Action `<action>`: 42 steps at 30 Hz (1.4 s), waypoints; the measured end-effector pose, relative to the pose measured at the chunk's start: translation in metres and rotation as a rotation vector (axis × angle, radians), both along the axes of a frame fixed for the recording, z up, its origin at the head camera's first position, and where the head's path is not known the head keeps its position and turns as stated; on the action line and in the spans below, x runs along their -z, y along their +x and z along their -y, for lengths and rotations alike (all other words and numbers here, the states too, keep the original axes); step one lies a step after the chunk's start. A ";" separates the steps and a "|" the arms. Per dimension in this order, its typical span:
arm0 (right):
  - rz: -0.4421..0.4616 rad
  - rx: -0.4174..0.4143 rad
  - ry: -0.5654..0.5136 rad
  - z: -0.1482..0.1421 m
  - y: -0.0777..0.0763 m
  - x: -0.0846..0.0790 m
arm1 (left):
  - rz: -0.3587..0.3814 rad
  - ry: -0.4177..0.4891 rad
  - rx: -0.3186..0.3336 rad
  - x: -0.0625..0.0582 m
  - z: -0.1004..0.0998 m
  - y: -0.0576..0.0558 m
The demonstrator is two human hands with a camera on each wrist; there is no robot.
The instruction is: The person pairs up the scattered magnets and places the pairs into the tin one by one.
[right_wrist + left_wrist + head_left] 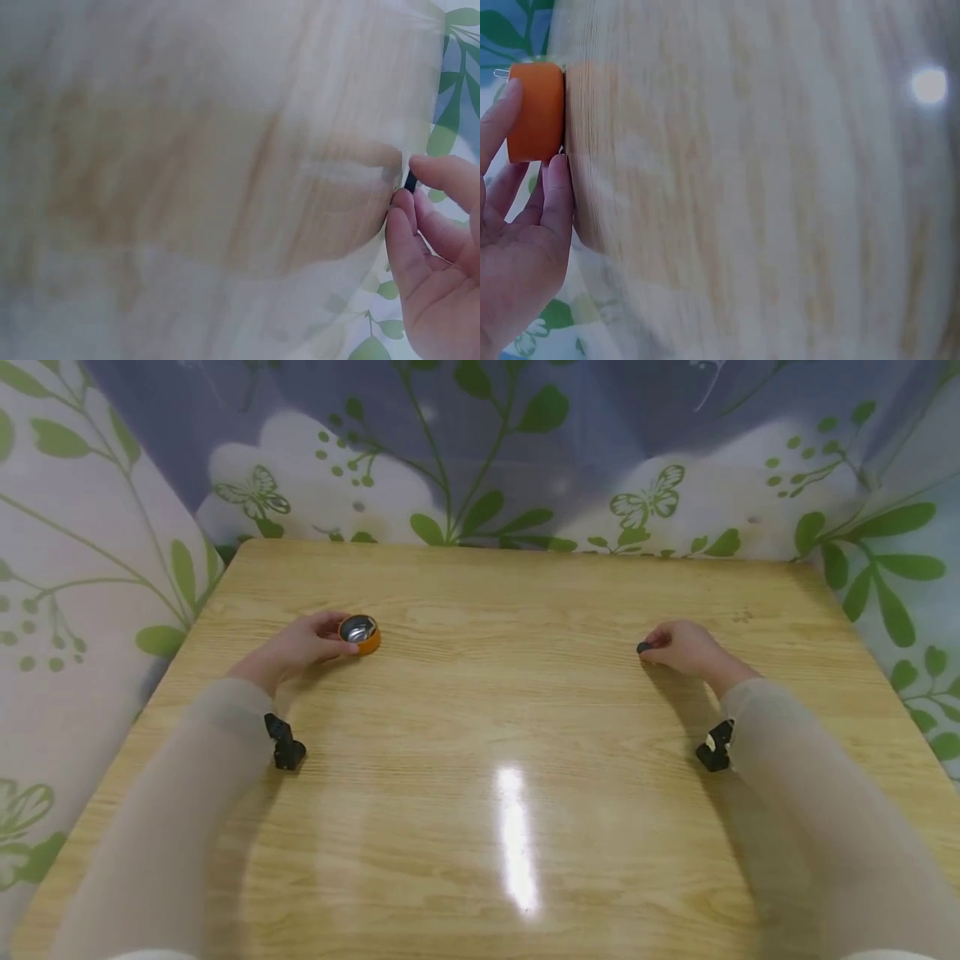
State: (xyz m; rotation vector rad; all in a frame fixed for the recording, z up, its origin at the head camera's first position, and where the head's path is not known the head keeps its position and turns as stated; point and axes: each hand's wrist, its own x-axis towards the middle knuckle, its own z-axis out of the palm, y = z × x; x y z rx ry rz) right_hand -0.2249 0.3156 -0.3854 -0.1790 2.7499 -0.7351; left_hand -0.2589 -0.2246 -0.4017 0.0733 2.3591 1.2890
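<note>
On the left of the table, my left hand (303, 642) grips a small round orange dish (370, 646) with a shiny, mirror-like inside. The thumb presses one side of the orange dish (536, 112) and the fingers are at the other, near the tabletop. A thin wire loop, like a paper clip (501, 73), sticks out at its rim. Over on the right, my right hand (686, 647) pinches a small dark piece (643, 647) between thumb and fingers, close to the wood. Only a black edge of the dark piece (410, 181) shows in the right wrist view; its kind is unclear.
Both hands are over a light wood-grain table (480, 710) with a glossy reflection near its front. Leaf-and-butterfly patterned covering (480, 468) borders its back and sides. Black wrist cameras (285, 743) hang at both sleeves.
</note>
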 end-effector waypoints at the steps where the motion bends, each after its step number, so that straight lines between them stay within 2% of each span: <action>1: 0.002 0.009 0.000 -0.001 0.001 0.000 | 0.002 0.006 0.002 0.000 -0.001 0.000; 9: 0.005 0.053 -0.013 -0.011 0.006 0.000 | -0.001 0.041 -0.012 0.004 -0.002 0.000; 19: -0.050 0.058 -0.066 -0.013 0.013 0.000 | 0.013 0.028 -0.015 -0.002 -0.001 0.004; 26: -0.095 0.090 -0.096 -0.009 0.016 -0.003 | 0.011 0.022 -0.029 0.000 -0.001 0.005; 38: -0.165 0.146 -0.208 0.005 0.014 -0.005 | 0.008 0.016 -0.033 0.000 0.000 0.006; 42: -0.152 0.161 -0.247 0.013 0.013 -0.004 | 0.011 0.012 -0.032 0.001 0.001 0.005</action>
